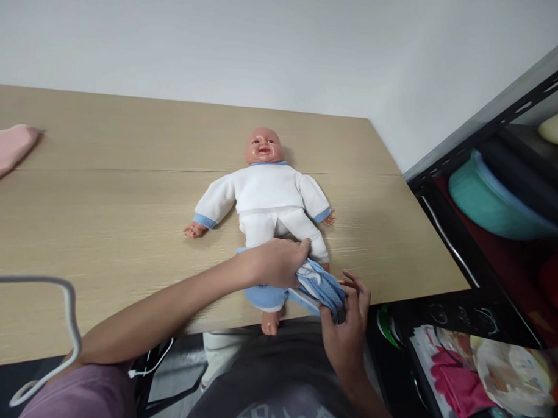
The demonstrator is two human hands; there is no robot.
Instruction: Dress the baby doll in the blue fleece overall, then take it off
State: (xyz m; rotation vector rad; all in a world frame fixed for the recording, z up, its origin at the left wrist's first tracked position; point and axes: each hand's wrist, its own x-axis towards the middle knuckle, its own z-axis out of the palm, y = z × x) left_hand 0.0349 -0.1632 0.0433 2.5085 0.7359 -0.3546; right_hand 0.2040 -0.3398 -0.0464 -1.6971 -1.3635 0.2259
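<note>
A baby doll [265, 196] in a white top and white trousers with blue cuffs lies face up on the wooden table [100, 215], its feet toward me at the front edge. My left hand [277, 261] is closed over a blue and white sock [319, 286] at the doll's leg nearest the right. My right hand [348, 318] pinches the lower end of the same sock. The other leg ends in a blue cuff with a bare foot [270, 321] hanging over the edge.
A pink cloth [6, 147] lies at the table's far left. A white cable [64, 323] loops at lower left. To the right stands a black shelf [490, 180] holding a teal basin [490, 201]; bags and cloths lie below.
</note>
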